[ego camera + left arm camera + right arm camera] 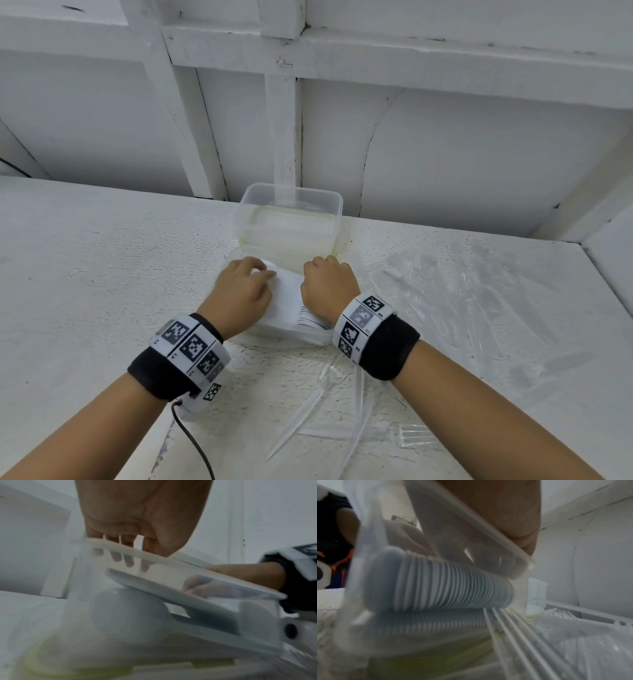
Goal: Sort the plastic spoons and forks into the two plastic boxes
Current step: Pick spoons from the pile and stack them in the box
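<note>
A thick stack of nested white plastic spoons [287, 294] lies in the near clear box [291, 337]. My left hand [246, 284] curls over the bowl end of the stack on its left. My right hand [329, 284] curls down against its right side. In the left wrist view my left hand's fingers [123, 555] reach past the box rim above a spoon bowl [126, 615]. The right wrist view shows the ribbed spoon edges [453, 585] through the box wall. The far clear box [291, 205] stands behind. Clear forks [342, 404] lie loose on the table in front.
A crumpled clear bag [479, 291] with more clear cutlery spreads to the right of the boxes. One clear fork [411, 435] lies near my right forearm. A black cable [195, 445] hangs from my left wristband. White wall panels rise behind the table.
</note>
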Action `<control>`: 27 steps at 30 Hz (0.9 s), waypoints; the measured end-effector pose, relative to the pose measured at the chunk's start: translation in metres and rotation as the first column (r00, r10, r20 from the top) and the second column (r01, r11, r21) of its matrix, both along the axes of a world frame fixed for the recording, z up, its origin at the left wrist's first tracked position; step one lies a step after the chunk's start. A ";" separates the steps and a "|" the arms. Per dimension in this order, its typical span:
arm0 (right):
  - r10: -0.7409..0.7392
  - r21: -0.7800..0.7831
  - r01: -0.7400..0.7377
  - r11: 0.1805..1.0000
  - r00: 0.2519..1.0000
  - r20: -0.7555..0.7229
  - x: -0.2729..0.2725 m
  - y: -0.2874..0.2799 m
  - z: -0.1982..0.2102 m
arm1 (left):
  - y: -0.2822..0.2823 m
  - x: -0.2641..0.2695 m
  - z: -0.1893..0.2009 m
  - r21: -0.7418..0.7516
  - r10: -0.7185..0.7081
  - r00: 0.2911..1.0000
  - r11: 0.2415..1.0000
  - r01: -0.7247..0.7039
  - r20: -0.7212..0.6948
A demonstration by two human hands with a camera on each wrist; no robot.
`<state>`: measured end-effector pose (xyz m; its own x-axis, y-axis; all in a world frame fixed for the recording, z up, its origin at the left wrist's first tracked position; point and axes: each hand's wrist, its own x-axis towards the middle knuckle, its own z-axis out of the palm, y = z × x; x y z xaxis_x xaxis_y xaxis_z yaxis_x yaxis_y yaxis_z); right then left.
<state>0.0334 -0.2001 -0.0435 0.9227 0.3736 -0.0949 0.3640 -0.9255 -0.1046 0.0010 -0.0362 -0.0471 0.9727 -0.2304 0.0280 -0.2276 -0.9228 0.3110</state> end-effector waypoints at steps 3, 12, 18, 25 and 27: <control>0.019 0.006 -0.019 1.000 1.000 0.015 0.001 -0.002 -0.003 | 0.015 0.003 0.004 -0.080 0.206 0.972 0.977 -0.197 0.116; 0.041 0.083 -0.038 0.996 0.999 -0.031 0.004 -0.003 -0.006 | 0.027 0.010 0.008 -0.094 0.397 0.905 0.906 -0.414 -0.153; 0.086 0.028 -0.085 0.996 0.995 -0.042 0.002 0.000 -0.004 | 0.028 0.010 0.008 -0.137 0.411 0.897 0.891 -0.433 -0.162; 0.075 0.044 -0.072 0.996 0.996 -0.056 0.002 0.000 -0.003 | 0.030 0.010 0.011 -0.134 0.423 0.884 0.882 -0.452 -0.200; 0.069 0.109 -0.065 0.992 0.997 -0.033 0.000 -0.003 0.001 | 0.031 0.010 0.013 -0.134 0.433 0.879 0.877 -0.462 -0.199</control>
